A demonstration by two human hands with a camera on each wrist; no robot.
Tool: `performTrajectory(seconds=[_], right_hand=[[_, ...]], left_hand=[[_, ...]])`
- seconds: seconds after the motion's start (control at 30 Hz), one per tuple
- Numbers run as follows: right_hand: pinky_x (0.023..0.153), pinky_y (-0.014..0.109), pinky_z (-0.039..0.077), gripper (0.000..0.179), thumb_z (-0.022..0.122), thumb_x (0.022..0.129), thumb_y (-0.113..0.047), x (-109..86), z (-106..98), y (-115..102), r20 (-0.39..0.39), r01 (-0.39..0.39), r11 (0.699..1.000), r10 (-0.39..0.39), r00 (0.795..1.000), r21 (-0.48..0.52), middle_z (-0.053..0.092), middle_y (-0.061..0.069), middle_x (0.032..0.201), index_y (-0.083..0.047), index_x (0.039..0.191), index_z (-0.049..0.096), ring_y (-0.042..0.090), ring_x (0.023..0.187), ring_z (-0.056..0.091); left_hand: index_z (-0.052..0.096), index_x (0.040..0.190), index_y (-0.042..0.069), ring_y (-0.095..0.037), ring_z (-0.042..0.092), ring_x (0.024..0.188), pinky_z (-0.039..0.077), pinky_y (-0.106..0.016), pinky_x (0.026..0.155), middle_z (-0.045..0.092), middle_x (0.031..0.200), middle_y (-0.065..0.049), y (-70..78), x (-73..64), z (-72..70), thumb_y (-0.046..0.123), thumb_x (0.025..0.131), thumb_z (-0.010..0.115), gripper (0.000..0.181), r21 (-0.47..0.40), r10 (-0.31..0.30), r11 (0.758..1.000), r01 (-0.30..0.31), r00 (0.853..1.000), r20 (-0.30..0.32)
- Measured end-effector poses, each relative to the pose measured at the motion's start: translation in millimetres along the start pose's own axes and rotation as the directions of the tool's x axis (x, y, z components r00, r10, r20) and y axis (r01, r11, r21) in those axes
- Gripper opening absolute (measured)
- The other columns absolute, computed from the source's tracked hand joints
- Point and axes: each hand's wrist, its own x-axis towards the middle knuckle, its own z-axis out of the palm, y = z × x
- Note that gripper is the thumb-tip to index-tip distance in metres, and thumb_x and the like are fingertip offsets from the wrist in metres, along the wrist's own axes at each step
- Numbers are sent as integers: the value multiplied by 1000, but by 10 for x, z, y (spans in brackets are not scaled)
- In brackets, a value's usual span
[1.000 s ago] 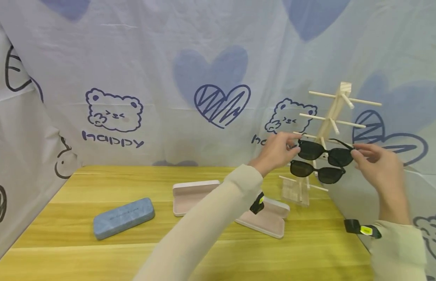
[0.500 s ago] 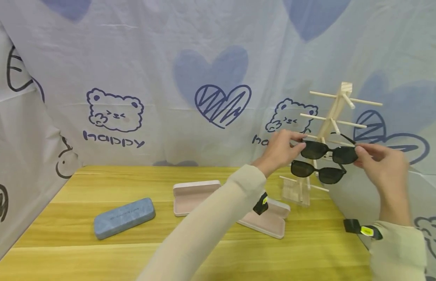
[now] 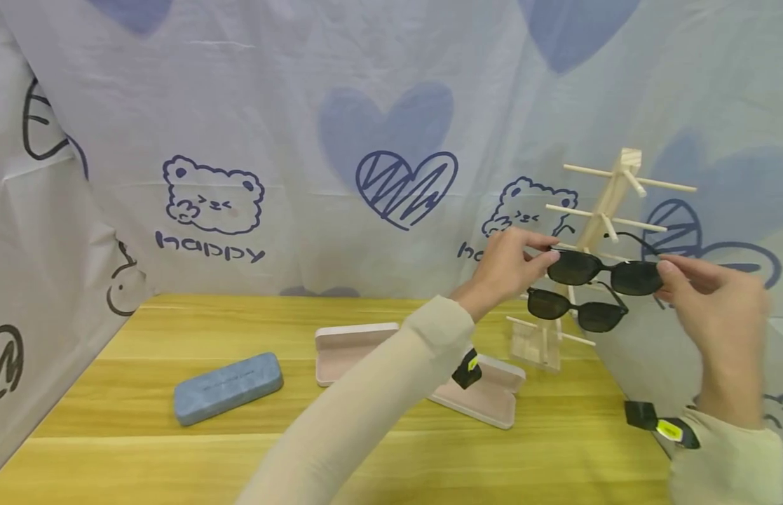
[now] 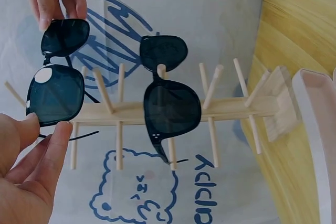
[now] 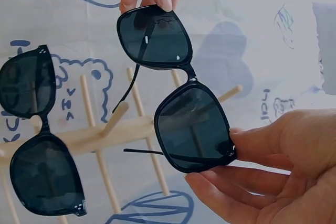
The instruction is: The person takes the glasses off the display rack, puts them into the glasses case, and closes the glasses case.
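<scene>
Black sunglasses are held between both hands, in front of a wooden peg stand. My left hand pinches their left outer corner with thumb and fingers. At the opposite corner, my right hand grips the frame by the hinge. The right wrist view shows the temples of these sunglasses unfolded and pointing toward the stand. A second pair of black sunglasses hangs on the stand's pegs, just below the held pair in the head view.
A blue glasses case lies closed on the wooden table at the left. Two open cases, one pale case and another pale case, lie mid-table, partly behind my left sleeve. A printed curtain hangs behind.
Both hands have drawn the held sunglasses slightly right and toward me, away from the stand's pegs. The lower pair stays on the stand. The head view has shifted a little.
</scene>
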Motion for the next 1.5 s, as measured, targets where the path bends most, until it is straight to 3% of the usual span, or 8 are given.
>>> performTrajectory(seconds=[0.37,0.73,0.83,0.93,1.17,1.27,1.37,1.5], right_hand=[[115,44,48,44,56,105,-38,-108,-95,-80,-38,-36,999,37,999,40,64,19,139,-15,142,63,-30,54,38],[115,49,47,44,53,107,-38,-231,-146,-202,-61,-18,1000,17,998,-3,66,20,137,-15,144,62,-32,53,32],[100,21,56,41,60,104,-35,-275,-146,-236,-73,26,999,-23,997,46,79,-14,99,-13,137,67,-31,54,39],[77,-2,44,37,68,100,-31,-320,-133,-263,-84,75,991,-66,994,114,66,-36,88,-10,130,72,-28,55,48],[72,-1,37,37,71,98,-32,-394,-71,-337,-62,86,988,-78,995,129,53,-49,74,-11,128,74,-28,55,49],[71,-1,37,34,71,98,-29,-436,-28,-375,-75,130,984,-122,990,125,58,-45,75,-9,125,76,-27,55,49],[69,-3,37,31,72,98,-26,-490,37,-433,-69,182,976,-174,982,123,78,-15,91,-7,122,77,-27,56,49],[64,-3,41,29,72,98,-24,-562,150,-524,-24,228,964,-227,974,133,78,17,110,-9,123,77,-27,58,51]], left_hand=[[75,127,12,1,71,68,51,-18,51,77,119,-7,78,-76,-141,17,100,68,28,-90,42,995,-42,999,-2],[76,124,13,-5,75,76,57,-17,60,76,119,-5,140,-194,-311,17,100,70,26,-139,24,990,-22,1000,14],[76,124,11,-9,77,78,60,-17,67,76,120,-8,123,-237,-384,16,100,70,25,-149,33,988,-31,999,11],[76,123,9,-12,77,78,61,-17,70,75,119,-10,99,-281,-461,14,99,70,25,-164,40,986,-36,999,20],[76,124,10,-5,74,74,60,-18,72,75,114,-7,66,-393,-619,17,100,69,26,-151,37,988,-31,999,36],[76,124,11,-8,76,77,61,-19,74,75,115,-7,55,-454,-687,17,100,69,25,-160,28,987,-22,999,36],[75,124,10,-12,76,78,62,-22,73,75,116,-9,30,-519,-776,17,100,69,25,-166,4,986,2,999,35],[76,124,11,-16,77,79,62,-24,70,74,118,-9,-24,-603,-932,17,100,70,25,-126,-23,992,24,1000,9]])
